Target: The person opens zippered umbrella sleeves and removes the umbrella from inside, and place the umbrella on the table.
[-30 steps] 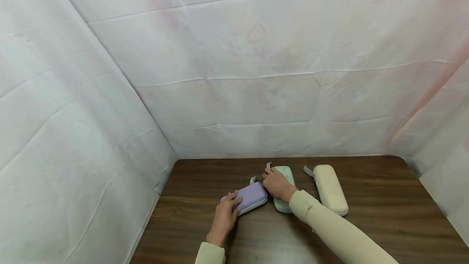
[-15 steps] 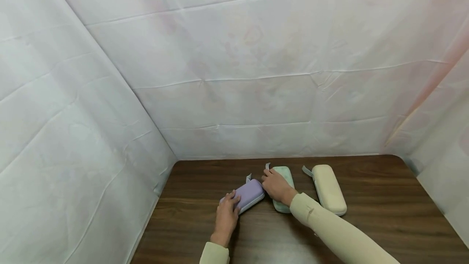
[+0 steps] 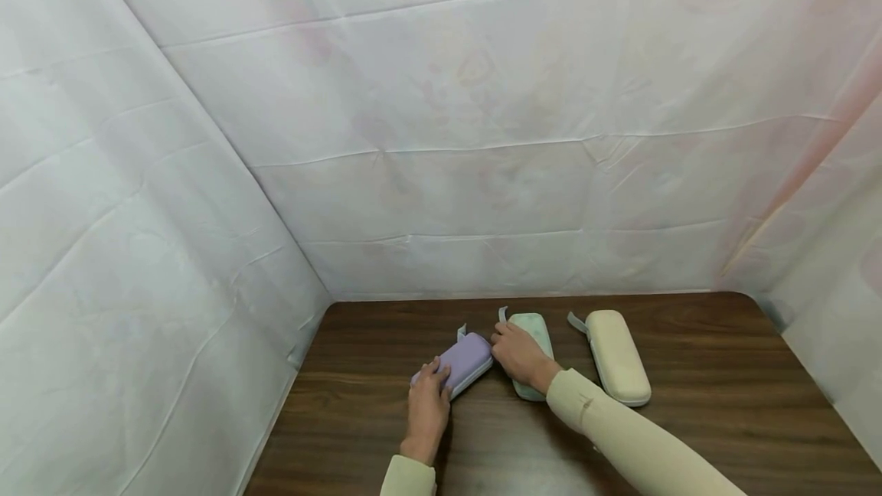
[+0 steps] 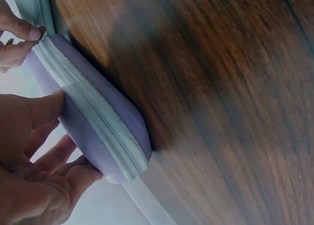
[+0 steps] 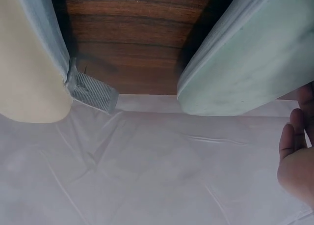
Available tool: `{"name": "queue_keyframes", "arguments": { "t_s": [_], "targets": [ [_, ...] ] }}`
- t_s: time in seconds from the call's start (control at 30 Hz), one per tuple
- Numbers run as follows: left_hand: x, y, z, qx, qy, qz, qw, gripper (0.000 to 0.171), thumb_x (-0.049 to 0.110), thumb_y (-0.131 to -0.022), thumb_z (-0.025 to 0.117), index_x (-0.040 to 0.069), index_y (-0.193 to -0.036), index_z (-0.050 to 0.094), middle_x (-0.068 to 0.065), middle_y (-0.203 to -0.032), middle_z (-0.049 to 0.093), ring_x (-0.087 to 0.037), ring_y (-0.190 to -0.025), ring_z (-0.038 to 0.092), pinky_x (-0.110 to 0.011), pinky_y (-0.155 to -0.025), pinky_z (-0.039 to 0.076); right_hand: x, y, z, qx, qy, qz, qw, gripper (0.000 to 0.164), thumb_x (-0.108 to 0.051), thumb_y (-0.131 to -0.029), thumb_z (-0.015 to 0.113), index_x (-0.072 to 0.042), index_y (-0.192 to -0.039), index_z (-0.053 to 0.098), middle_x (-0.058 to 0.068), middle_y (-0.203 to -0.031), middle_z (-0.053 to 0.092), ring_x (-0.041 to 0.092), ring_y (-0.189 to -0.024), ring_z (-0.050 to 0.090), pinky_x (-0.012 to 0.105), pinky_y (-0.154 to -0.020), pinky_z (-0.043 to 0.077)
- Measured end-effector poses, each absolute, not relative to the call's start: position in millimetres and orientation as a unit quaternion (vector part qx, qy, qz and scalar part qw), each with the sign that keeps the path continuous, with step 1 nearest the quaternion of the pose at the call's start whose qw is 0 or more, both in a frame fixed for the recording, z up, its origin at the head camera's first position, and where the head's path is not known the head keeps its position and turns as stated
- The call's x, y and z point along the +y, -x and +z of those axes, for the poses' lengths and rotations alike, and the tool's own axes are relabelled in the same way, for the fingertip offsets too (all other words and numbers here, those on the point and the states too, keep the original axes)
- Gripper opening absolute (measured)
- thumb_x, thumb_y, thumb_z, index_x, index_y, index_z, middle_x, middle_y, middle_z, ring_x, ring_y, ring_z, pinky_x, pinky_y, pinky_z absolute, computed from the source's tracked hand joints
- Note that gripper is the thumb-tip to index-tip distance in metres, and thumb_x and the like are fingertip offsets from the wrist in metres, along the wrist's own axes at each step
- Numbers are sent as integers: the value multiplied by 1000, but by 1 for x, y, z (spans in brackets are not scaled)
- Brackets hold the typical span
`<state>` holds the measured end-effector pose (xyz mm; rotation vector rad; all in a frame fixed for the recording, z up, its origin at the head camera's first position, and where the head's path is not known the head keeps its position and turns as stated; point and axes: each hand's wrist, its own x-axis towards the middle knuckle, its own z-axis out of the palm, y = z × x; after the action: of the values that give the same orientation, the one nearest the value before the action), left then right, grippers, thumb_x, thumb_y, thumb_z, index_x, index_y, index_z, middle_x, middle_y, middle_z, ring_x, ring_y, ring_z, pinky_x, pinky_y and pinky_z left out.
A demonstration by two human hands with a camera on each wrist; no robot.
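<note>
In the head view my left hand (image 3: pixel 427 408) grips the near left end of a purple zip case (image 3: pixel 467 358), which lies slanted on the table. The left wrist view shows the thumb on the side below the pale zip (image 4: pixel 93 109), fingers round the far side; the visible zip line is closed. My right hand (image 3: pixel 518 354) is at the case's other end, where thumb and finger pinch a small dark zip pull (image 4: pixel 42 31). Its forearm passes over a mint green case (image 3: pixel 534 325), partly covering it.
To the right lies a cream case (image 3: pixel 622 362) with a grey fabric loop (image 3: pixel 577 321). A grey loop (image 3: pixel 462 332) also sticks out of the purple case. The brown wooden table (image 3: pixel 723 373) is walled by white sheeting (image 3: pixel 441 190) at the back and sides.
The purple case has turned slightly, its far end swinging left and away from my right hand's side. My left wrist has shifted a little right; the right hand has barely moved.
</note>
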<state>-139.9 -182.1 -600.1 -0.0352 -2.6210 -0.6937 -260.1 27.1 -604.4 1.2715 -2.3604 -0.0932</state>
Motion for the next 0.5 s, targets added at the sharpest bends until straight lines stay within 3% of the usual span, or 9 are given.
{"name": "queue_keyframes", "arguments": {
  "t_s": [0.23,0.5],
  "targets": [
    [-177,142,-603,-942,4,-243,234,38,-11,-77,85,-3,-113,80,-27,-127,72,-52,-114,69,-59,-96,56,25,253,-603,-870,-439,-33,224,17,-10,-88,79,-13,-71,76,-1,-77,65,20,-81,49,32,-77,44],
    [-173,143,-603,-946,-8,-237,221,37,-10,-80,84,-5,-116,78,-28,-131,69,-53,-119,66,-60,-99,54,20,247,-605,-889,-406,-32,208,21,-11,-91,78,-13,-71,75,0,-78,65,20,-80,46,32,-76,42]
  ]
}}
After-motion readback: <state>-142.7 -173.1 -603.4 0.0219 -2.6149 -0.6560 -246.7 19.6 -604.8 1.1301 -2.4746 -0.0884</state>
